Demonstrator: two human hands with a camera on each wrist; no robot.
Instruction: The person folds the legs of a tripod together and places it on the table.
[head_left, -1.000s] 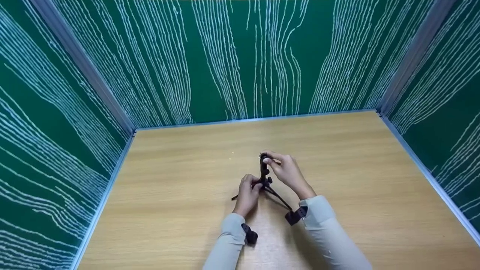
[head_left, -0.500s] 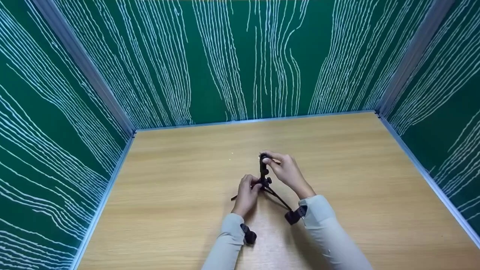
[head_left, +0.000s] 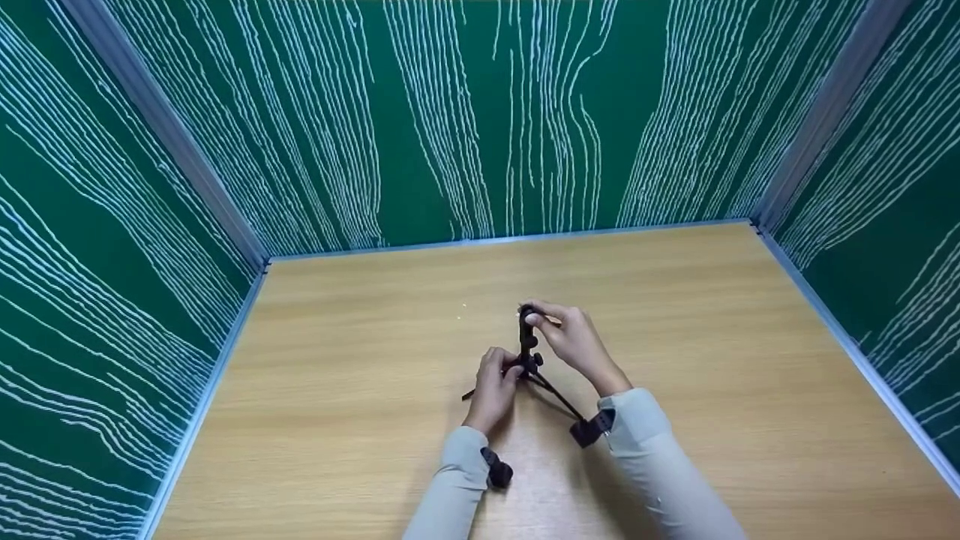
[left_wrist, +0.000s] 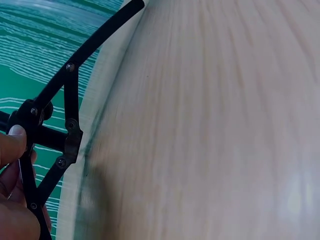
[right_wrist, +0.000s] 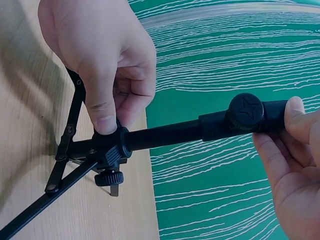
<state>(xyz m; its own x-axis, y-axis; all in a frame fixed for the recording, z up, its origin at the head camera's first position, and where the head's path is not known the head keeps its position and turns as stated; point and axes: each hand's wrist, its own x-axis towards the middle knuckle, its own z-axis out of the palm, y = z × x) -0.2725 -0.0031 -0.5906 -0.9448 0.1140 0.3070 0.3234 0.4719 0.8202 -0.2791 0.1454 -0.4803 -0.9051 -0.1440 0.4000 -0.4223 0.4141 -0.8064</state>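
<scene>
A small black tripod (head_left: 526, 343) stands over the table with its legs spread and its column upright in the head view. My left hand (head_left: 493, 390) pinches the hub where the legs meet, thumb on top. The top end of the column is gripped between the thumb and fingers of my right hand (head_left: 579, 345). In the right wrist view, a large round knob (right_wrist: 245, 111) sits on the thicker upper section, and a smaller ridged knob (right_wrist: 109, 178) is beside the hub. The left wrist view shows hinged braces (left_wrist: 71, 97) joining the legs. My fingers partly hide the hub.
The wooden table (head_left: 360, 322) lies under both hands. Green panels with wavy white lines (head_left: 420, 112) enclose its back and sides. A few tiny bright specks (head_left: 463, 306) show left of the tripod. Cameras are strapped to both wrists.
</scene>
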